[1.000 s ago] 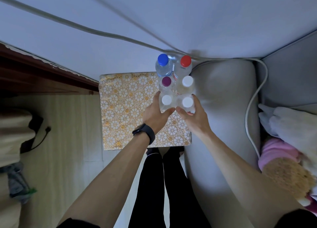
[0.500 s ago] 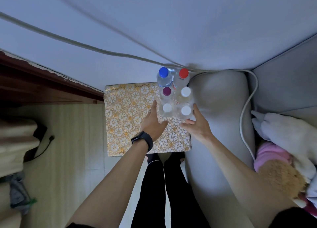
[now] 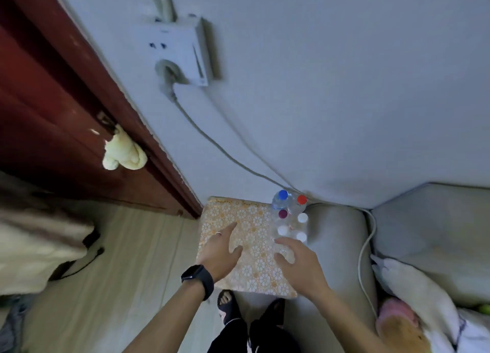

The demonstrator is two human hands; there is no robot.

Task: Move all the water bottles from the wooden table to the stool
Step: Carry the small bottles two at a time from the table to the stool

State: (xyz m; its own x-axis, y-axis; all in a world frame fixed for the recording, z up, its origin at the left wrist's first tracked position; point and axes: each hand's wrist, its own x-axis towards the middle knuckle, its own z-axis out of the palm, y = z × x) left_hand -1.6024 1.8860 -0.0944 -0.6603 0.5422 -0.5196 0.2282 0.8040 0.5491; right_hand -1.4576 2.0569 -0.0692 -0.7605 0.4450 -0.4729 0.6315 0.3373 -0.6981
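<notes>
Left hand (image 3: pixel 221 249): lower centre of the frame, fingers straight and spread over the stool top, holding nothing; a ring (image 3: pixel 218 233) on one finger, a black watch (image 3: pixel 197 277) on the wrist.
Right hand (image 3: pixel 299 260): right of the left hand, fingers spread and loosely bent, holding nothing; its fingertips are just below the nearest bottles, and contact cannot be told.
Bottles (image 3: pixel 290 217): six clear ones, upright and packed in two rows at the upper right corner of the stool top; caps blue, red, purple and three white.
Stool (image 3: pixel 238 270): square top in a gold floral cover, centre of the frame.
Writing: the bottle labels are too blurred to read.
Sofa (image 3: pixel 336 236): grey arm touching the stool's right edge.
Cable (image 3: pixel 212 138): runs from a white socket box (image 3: pixel 183 53) in the upper centre, down the wall to behind the bottles.
Door (image 3: pixel 53 100): red-brown, upper left, with a pale cloth (image 3: pixel 123 153) knotted on it.
Change: a second ago both hands gripped the two nearest white-capped bottles; they have since let go and drawn back, the left one sliding left. The bottles have kept their places. The view has tilted up, bringing the socket box and door into sight.
</notes>
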